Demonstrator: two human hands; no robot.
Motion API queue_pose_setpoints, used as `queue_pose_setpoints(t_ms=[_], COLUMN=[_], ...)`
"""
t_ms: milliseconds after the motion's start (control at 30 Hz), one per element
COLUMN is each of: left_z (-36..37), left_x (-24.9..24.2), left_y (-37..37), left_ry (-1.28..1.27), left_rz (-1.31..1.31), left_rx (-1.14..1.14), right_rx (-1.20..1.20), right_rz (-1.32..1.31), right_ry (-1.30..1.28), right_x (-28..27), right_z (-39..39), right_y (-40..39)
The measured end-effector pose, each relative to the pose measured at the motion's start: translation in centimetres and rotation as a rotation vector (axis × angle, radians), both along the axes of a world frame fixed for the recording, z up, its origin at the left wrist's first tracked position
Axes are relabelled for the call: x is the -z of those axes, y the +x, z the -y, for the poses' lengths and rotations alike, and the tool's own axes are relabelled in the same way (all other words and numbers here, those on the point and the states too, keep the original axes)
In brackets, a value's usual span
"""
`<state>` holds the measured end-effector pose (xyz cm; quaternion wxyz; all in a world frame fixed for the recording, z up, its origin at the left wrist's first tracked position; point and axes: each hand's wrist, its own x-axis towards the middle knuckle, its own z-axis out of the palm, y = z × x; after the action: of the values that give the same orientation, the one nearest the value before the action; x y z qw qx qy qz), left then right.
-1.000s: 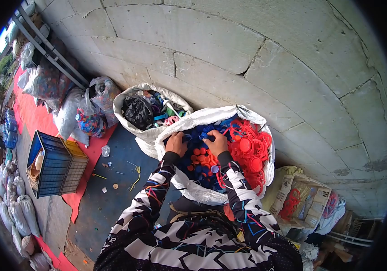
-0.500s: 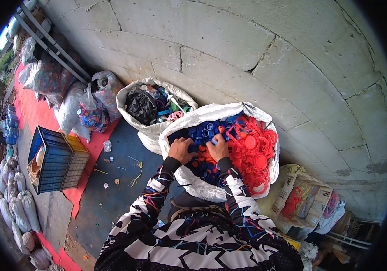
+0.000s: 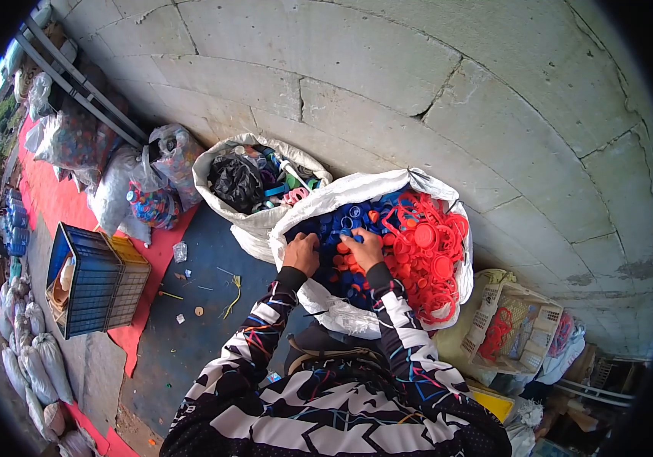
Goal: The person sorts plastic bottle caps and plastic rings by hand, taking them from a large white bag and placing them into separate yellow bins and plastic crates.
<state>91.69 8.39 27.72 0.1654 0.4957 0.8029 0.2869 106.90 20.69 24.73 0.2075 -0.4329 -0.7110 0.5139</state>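
A large white sack [image 3: 334, 311] stands open in front of me, holding blue caps [image 3: 351, 217] on its left side and red caps and rings [image 3: 425, 255] on its right. Orange caps lie among the blue ones. My left hand [image 3: 301, 254] is at the sack's left side over the blue caps, its fingers curled; what they hold, if anything, is hidden. To its right, my right hand [image 3: 363, 248] pinches a blue cap [image 3: 349, 234] above the pile.
A second white sack [image 3: 254, 221] with a black bag and mixed plastic adjoins on the left. Further left are a blue crate [image 3: 98, 282] and filled bags [image 3: 132, 190]. A beige crate [image 3: 513, 327] sits at right. The block wall [image 3: 387, 84] rises behind.
My left hand has drawn slightly left and its fingers have curled in. My right hand has shifted slightly left, and a blue cap now shows at its fingertips.
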Motion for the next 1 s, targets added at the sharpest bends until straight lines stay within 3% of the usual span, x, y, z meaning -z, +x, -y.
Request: queue_pose_setpoints(t_ms=[67, 100, 233, 367, 467, 600, 733, 867, 1000], left_z=[0.0, 0.0, -0.2, -0.1, -0.2, 0.2, 0.0, 0.0, 0.0], left_x=[-0.1, -0.1, 0.3, 0.4, -1.3, -3.5, -5.5, -5.8, -6.4], left_y=[-0.4, -0.5, -0.9, -1.6, -1.2, -0.7, 1.0, 1.0, 2.5], left_ry=[0.045, 0.065, 0.042, 0.07, 0.136, 0.084, 0.011, -0.129, -0.171], left_rz=[0.044, 0.068, 0.388, 0.481, 1.067, 1.31, 1.607, 1.647, 1.422], left_rx=[-0.008, -0.009, -0.157, -0.163, -0.308, -0.253, -0.155, -0.123, -0.026], right_rx=[0.085, 0.159, 0.269, 0.342, 0.319, 0.385, 0.281, 0.243, 0.21], right_rz=[-0.259, -0.377, -0.658, -0.698, -0.836, -0.875, -0.763, -0.627, -0.679], right_ry=[-0.703, -0.816, -1.024, -1.086, -1.182, -1.21, -1.096, -1.005, -1.002], right_x=[-2.5, -5.2, -5.3, -5.5, -5.1, -6.0, -8.0, -9.1, -8.9], right_z=[0.2, 1.2, 2.5, 3.7, 4.5, 5.4, 5.9, 6.3, 6.6], right_y=[1.0, 1.0, 2.5, 3.4, 4.0, 4.4, 5.0, 4.9, 5.4])
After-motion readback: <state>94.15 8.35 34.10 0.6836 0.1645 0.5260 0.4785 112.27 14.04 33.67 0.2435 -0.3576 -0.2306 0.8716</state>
